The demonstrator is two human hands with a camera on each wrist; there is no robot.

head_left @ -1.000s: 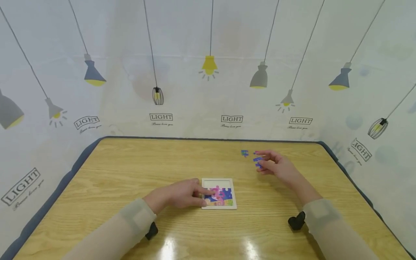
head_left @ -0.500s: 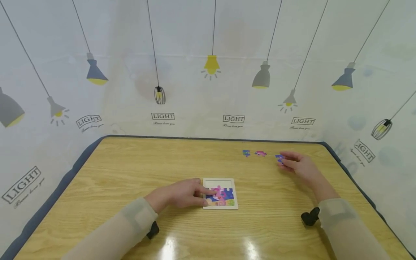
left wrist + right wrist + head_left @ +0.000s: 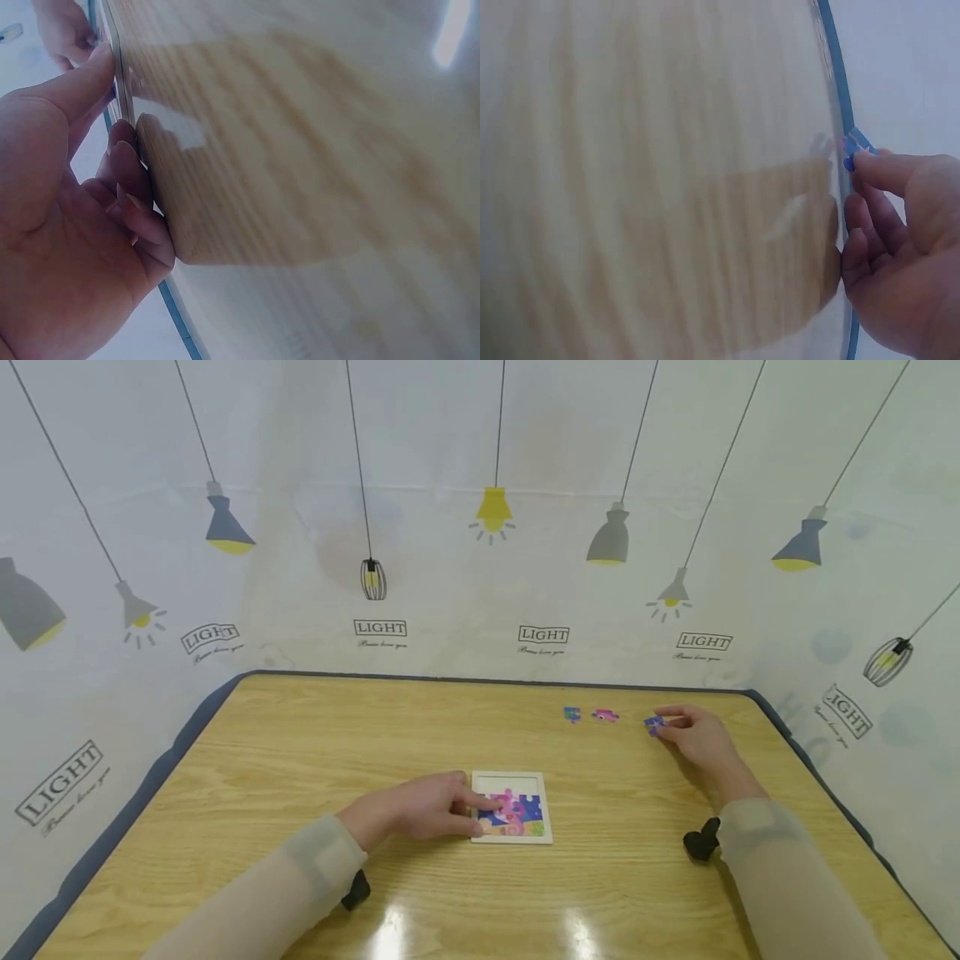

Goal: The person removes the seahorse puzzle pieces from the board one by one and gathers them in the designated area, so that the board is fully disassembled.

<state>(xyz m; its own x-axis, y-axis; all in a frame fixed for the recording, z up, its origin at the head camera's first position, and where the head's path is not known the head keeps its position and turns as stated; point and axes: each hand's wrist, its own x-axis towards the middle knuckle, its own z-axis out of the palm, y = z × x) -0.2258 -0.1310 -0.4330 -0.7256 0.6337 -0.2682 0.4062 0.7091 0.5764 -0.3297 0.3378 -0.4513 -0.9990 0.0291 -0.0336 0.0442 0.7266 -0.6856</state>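
Note:
In the head view a white square puzzle tray [image 3: 517, 840] lies on the table, its lower part filled with joined pieces [image 3: 511, 814] showing a pink figure on blue. My left hand [image 3: 427, 806] reaches in from the left. Its extended index finger presses on the joined pieces, and the thumb lies at the tray's lower left edge; the other fingers are bent against the tabletop in the left wrist view. Farther back on the right, my right hand [image 3: 701, 739] pinches a blue puzzle piece [image 3: 654, 725] between thumb and fingers, close over the table.
Two loose puzzle pieces lie near the table's back edge: a blue-green piece [image 3: 572, 715] and a pink piece [image 3: 605, 716], both left of my right hand. A wooden table [image 3: 300, 743] with dark edging carries everything. A white lamp-printed curtain [image 3: 435, 552] surrounds it.
My right hand has carried the blue piece rightward, away from the two loose pieces, and the piece has turned in its fingers. My left hand stays on the tray.

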